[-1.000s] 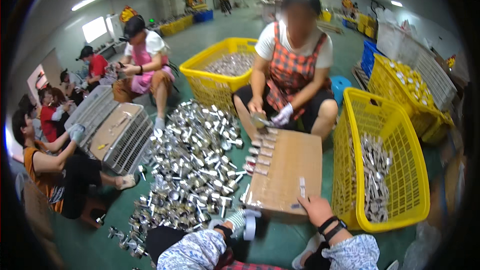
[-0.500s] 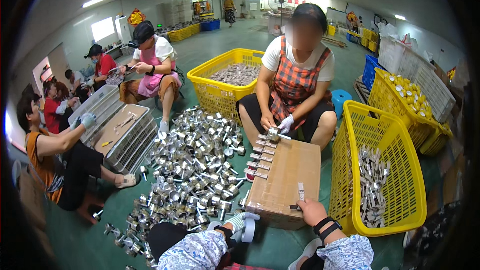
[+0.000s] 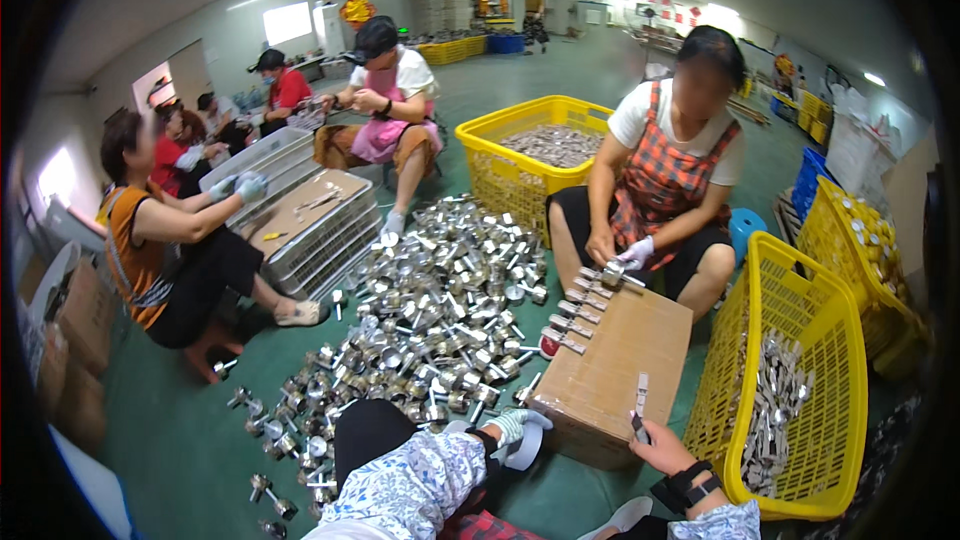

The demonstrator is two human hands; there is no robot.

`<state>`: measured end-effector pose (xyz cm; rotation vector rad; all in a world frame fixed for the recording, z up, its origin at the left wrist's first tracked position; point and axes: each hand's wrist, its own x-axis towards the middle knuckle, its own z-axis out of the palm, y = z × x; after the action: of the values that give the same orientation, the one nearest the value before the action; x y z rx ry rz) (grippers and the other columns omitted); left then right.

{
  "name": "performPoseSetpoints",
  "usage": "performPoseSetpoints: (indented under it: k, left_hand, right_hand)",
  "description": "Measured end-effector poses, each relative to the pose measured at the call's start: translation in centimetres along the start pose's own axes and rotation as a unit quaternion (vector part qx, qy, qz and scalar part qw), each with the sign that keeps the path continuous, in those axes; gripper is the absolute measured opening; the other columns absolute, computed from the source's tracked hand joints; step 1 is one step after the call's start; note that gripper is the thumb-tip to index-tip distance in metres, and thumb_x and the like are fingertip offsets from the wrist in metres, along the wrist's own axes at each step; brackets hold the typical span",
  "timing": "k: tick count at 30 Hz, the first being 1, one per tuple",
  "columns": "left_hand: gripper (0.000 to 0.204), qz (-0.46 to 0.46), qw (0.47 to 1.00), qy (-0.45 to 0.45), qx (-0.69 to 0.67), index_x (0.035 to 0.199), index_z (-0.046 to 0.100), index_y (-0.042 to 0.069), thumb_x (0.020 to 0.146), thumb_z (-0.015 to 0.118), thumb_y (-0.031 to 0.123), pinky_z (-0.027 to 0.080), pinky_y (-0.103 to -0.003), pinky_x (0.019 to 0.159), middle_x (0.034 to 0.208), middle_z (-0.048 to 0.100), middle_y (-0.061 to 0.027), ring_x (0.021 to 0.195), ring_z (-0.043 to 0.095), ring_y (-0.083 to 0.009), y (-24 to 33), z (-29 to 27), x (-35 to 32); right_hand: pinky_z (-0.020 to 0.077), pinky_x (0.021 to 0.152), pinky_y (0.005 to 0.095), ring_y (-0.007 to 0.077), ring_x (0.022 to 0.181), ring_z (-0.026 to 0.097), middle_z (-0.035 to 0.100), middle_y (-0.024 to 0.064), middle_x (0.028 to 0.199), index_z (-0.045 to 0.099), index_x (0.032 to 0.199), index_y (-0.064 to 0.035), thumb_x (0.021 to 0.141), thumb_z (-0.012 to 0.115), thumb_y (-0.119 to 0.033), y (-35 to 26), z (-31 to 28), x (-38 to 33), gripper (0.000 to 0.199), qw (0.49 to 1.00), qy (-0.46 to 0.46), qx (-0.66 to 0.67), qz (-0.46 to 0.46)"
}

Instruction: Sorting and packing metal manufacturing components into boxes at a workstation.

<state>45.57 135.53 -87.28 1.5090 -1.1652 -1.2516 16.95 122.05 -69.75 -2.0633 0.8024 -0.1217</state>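
My right hand (image 3: 663,446), bare with a dark wristband, is closed on a small dark, narrow piece (image 3: 639,427) at the near right edge of a cardboard box (image 3: 612,380). Just beyond its fingertips a flat metal clip (image 3: 642,392) lies on the box. My left hand (image 3: 511,426) wears a pale striped glove. Its fingers lie stretched over a whitish curved thing (image 3: 527,451) that I cannot make out, beside the box's near left corner. Several similar metal clips (image 3: 572,325) line the box's left edge.
Metal cups with stems (image 3: 440,320) are heaped left of the box. A yellow basket (image 3: 850,420) holding metal clips stands at right. Across the box, a co-worker in a checked apron (image 3: 655,165) handles a metal cup (image 3: 613,274). Another yellow basket (image 3: 500,168) stands behind the heap.
The view has turned left, so the scene sits farther right. The dark piece in my right hand has swung from sideways to nearly upright. My left hand remains by the box corner.
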Motion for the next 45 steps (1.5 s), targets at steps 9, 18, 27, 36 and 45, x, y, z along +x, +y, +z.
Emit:
performPoseSetpoints:
  k: [9, 18, 27, 36, 45]
  left_hand:
    - [0.026, -0.104, 0.971, -0.003, -0.217, 0.101, 0.063, 0.008, 0.077, 0.058, 0.001, 0.051, -0.034, 0.059, 0.080, 0.063, -0.0133, 0.060, 0.061, -0.0239, -1.8, -2.0, -0.7]
    - [0.028, 0.003, 0.986, -0.062, -0.153, 0.104, 0.061, 0.005, 0.080, 0.047, -0.002, 0.043, -0.030, 0.089, 0.104, 0.061, -0.0079, 0.097, 0.056, -0.0193, 2.6, -0.1, 0.5]
    - [0.023, -0.009, 0.990, 0.062, -0.123, 0.088, 0.067, 0.003, 0.080, 0.048, -0.007, 0.048, -0.030, 0.078, 0.089, 0.065, -0.0083, 0.084, 0.060, -0.0186, -0.3, -0.1, 0.9]
    - [0.027, 0.040, 0.998, 0.020, -0.043, 0.093, 0.064, 0.005, 0.077, 0.048, -0.009, 0.046, -0.030, 0.082, 0.096, 0.063, -0.0092, 0.089, 0.057, -0.0183, 0.1, -0.2, 1.1]
    - [0.026, -0.034, 0.995, 0.046, -0.081, 0.102, 0.060, 0.007, 0.076, 0.056, 0.004, 0.044, -0.031, 0.086, 0.102, 0.060, -0.0079, 0.094, 0.056, -0.0183, 7.8, 3.0, -4.5]
  right_hand:
    - [0.0465, 0.064, 0.0402, 0.0325, 0.070, 0.059, 0.061, 0.0145, 0.074, 0.064, 0.094, -0.0105, 0.083, 0.052, -0.022, 3.4, -0.4, 3.9, 0.020, 0.991, -0.025, -0.126, -0.034]
    - [0.0479, 0.078, 0.0436, 0.0364, 0.088, 0.060, 0.062, 0.0215, 0.091, 0.063, 0.099, -0.0076, 0.077, 0.049, -0.014, 5.4, -0.3, 4.5, 0.027, 0.976, -0.035, -0.209, 0.053]
    - [0.0457, 0.078, 0.0419, 0.0366, 0.088, 0.058, 0.062, 0.0194, 0.092, 0.059, 0.101, -0.0039, 0.079, 0.058, -0.020, 4.8, 0.7, 4.6, 0.027, 0.980, -0.020, -0.199, 0.003]
    - [0.0451, 0.080, 0.0407, 0.0359, 0.091, 0.058, 0.061, 0.0190, 0.097, 0.060, 0.105, -0.0128, 0.079, 0.058, -0.021, 5.6, 0.5, 4.3, 0.027, 0.988, -0.005, -0.155, 0.011]
    - [0.0491, 0.071, 0.0394, 0.0315, 0.081, 0.062, 0.066, 0.0149, 0.085, 0.068, 0.084, -0.0092, 0.067, 0.063, -0.023, -0.1, 5.8, 8.9, 0.022, 0.944, 0.046, -0.310, 0.097]
